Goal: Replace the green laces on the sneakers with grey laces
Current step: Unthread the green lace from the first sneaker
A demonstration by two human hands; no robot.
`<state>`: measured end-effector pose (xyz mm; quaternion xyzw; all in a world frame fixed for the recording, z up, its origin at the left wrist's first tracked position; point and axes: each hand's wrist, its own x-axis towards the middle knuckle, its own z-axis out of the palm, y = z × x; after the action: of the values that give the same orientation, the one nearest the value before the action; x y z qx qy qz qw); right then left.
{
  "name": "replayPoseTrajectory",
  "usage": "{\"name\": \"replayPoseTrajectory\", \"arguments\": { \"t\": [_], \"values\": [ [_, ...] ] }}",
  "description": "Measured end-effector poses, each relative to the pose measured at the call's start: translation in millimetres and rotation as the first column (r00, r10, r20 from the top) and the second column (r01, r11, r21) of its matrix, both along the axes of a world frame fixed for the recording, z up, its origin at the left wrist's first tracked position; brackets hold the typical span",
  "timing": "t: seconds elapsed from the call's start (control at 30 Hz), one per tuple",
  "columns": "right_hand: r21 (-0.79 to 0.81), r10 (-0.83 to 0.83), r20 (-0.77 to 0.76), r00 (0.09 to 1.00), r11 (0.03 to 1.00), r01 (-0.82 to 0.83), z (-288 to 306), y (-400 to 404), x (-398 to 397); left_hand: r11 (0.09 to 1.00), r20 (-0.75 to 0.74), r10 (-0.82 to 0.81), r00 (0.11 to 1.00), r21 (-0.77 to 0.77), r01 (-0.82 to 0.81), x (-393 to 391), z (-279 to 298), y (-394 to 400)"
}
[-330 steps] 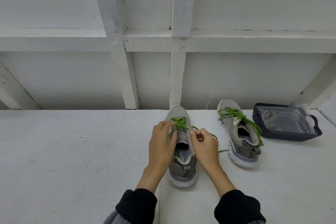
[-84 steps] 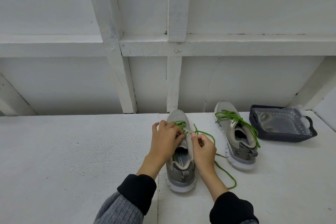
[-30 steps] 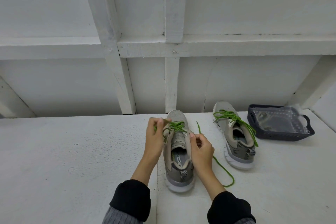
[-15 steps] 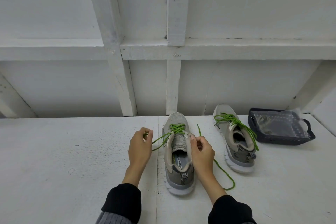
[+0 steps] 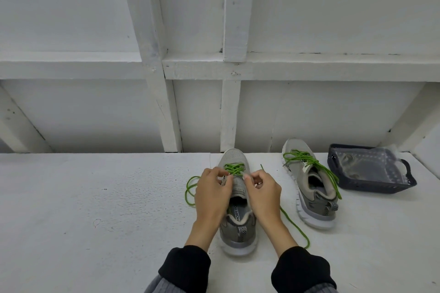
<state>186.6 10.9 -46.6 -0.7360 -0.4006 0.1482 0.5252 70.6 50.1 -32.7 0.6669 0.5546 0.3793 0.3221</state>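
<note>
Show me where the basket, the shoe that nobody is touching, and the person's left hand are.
basket (image 5: pixel 408 185): head view, on its dark front rim.
untouched shoe (image 5: pixel 317 207): head view, on the grey heel side.
left hand (image 5: pixel 210 195): head view, on the back of the hand.

The white bench (image 5: pixel 95 197) carries two grey sneakers (image 5: pixel 238 228) (image 5: pixel 312 197) and a dark basket (image 5: pixel 371 187), seemingly holding plastic.

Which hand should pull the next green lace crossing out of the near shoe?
Left, probably. The left hand has fingertips at the remaining crossings of the lace; the right hand sits beside the tongue, steadying the shoe.
</note>
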Motion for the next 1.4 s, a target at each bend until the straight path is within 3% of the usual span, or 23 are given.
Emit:
{"name": "replayPoseTrajectory", "arguments": {
  "t": [0.17,0.37,0.5,0.63,0.7,0.8,0.97,1.0,1.07,1.13,1.2,1.23,1.3,1.4],
  "values": [
    [-0.014,-0.082,0.040,0.996,0.997,0.082,0,-4,5,0.997,0.005,0.066,0.998,0.049,-0.066,-3,-3,-1],
    [-0.047,-0.172,-0.068,0.983,0.985,0.169,0,-15,9,0.991,0.173,0.131,0.976,-0.032,-0.127,-25,-7,1],
    [-0.079,-0.143,-0.042,0.989,0.987,0.140,4,-14,11,0.987,0.206,0.138,0.969,-0.107,-0.118,-26,-7,3],
    [-0.087,-0.016,0.055,0.998,0.996,0.021,14,-12,12,0.963,0.337,0.151,0.929,-0.260,-0.063,-28,-16,9],
    [-0.090,0.083,0.230,0.970,0.994,-0.064,22,-8,7,0.948,0.385,0.159,0.909,-0.318,-0.031,-27,-20,10],
    [-0.170,0.296,0.442,0.847,0.955,-0.245,34,4,-1,0.932,0.419,0.177,0.891,-0.363,-0.015,-25,-24,11],
    [-0.449,0.533,0.520,0.667,0.835,-0.317,38,14,-8,0.916,0.445,0.194,0.874,-0.402,0.001,-24,-27,7],
    [-0.424,0.528,0.513,0.677,0.842,-0.335,36,15,-7,0.912,0.455,0.195,0.869,-0.409,0.009,-23,-26,6],
    [-0.263,0.411,0.400,0.819,0.908,-0.327,29,16,-6,0.908,0.463,0.201,0.863,-0.418,0.012,-22,-27,5],
    [-0.059,0.187,0.141,0.972,0.982,-0.180,26,19,-5,0.904,0.461,0.213,0.862,-0.428,0.005,-22,-29,5],
    [0.010,0.008,-0.025,1.000,1.000,-0.008,24,18,-3,0.902,0.453,0.215,0.865,-0.431,0.001,-22,-32,4],
    [-0.004,-0.029,0.024,0.999,1.000,0.030,24,18,-3,0.902,0.452,0.214,0.866,-0.431,0.002,-22,-33,4],
    [-0.057,0.016,0.284,0.959,0.998,0.001,26,16,-3,0.904,0.463,0.208,0.862,-0.427,0.011,-22,-34,3],
    [-0.180,0.268,0.561,0.783,0.963,-0.201,32,17,-8,0.908,0.473,0.198,0.859,-0.418,0.021,-22,-34,1]
  ]
}}
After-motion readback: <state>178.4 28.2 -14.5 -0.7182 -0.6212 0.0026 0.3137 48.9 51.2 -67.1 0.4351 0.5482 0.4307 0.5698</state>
